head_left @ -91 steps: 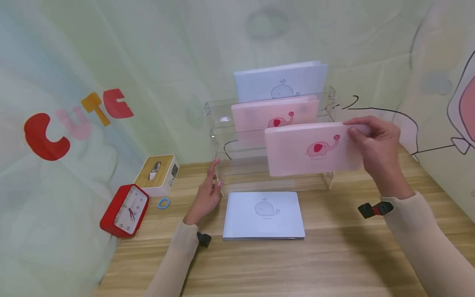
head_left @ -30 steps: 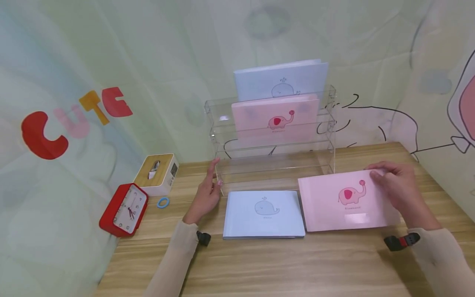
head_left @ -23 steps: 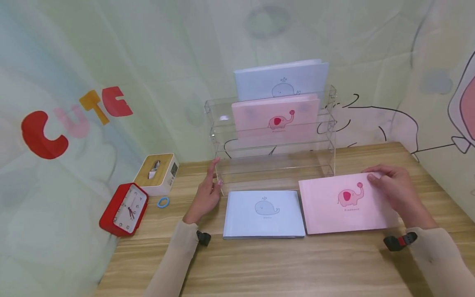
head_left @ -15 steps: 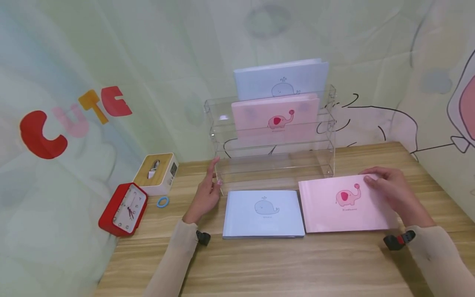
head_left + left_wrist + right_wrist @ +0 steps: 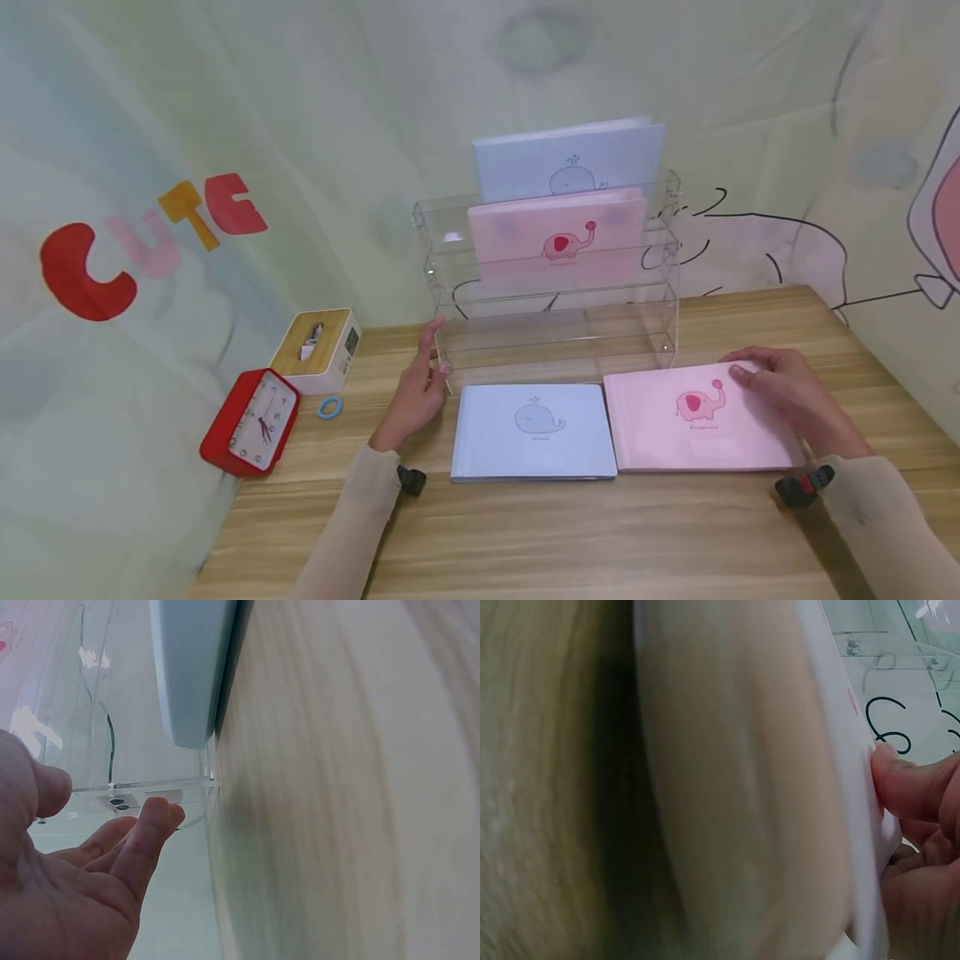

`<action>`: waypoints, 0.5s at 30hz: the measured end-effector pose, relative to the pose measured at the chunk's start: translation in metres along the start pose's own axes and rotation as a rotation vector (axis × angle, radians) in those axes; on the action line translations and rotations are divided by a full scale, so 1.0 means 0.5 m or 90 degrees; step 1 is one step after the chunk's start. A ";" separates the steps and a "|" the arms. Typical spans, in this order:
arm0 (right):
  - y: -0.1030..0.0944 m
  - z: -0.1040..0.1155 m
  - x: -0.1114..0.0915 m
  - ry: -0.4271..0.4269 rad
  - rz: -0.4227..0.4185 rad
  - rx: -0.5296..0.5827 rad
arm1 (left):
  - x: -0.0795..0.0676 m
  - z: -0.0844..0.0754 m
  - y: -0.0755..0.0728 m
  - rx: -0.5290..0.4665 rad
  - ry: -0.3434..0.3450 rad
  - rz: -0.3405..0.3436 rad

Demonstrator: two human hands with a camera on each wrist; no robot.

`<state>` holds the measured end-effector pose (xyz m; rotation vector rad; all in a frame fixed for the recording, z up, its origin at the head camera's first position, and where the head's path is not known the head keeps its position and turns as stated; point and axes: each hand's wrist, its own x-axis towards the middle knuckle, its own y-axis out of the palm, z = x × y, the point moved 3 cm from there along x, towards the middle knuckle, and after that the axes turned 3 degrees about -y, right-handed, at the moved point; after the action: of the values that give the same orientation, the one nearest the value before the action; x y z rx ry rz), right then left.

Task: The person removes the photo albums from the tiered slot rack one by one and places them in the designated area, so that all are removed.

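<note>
A pink book [image 5: 675,425] with an elephant on its cover lies low over the table, right beside a flat blue whale book [image 5: 536,442]. My right hand [image 5: 787,396] pinches the pink book at its upper right corner, thumb on the cover. In the right wrist view the blurred book [image 5: 742,787] fills the middle, and the thumb [image 5: 907,780] shows at its edge. Behind stands a clear acrylic tiered rack [image 5: 555,337]. My left hand [image 5: 412,396] holds the rack's left side by its front edge, thumb in front and fingers [image 5: 142,844] along the outside.
Another blue whale book [image 5: 525,171] stands in the rack's top tier, with a pink elephant book [image 5: 510,242] in the tier below. At left are a red alarm clock [image 5: 251,421], a white box with wooden lid [image 5: 315,346] and a blue ring [image 5: 329,407].
My right hand has brought the pink book from in front of the rack down to the right of the blue one, lowering and straightening it. The left hand has stayed at the rack.
</note>
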<state>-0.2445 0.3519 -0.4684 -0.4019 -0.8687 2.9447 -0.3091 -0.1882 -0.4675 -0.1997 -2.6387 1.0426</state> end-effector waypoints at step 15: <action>0.006 0.000 0.016 -0.016 0.048 -0.022 | 0.001 0.003 0.001 -0.002 -0.010 0.008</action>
<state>-0.2520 0.3503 -0.4718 -0.4084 -0.9300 3.0134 -0.3102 -0.1887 -0.4687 -0.2107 -2.6566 1.0476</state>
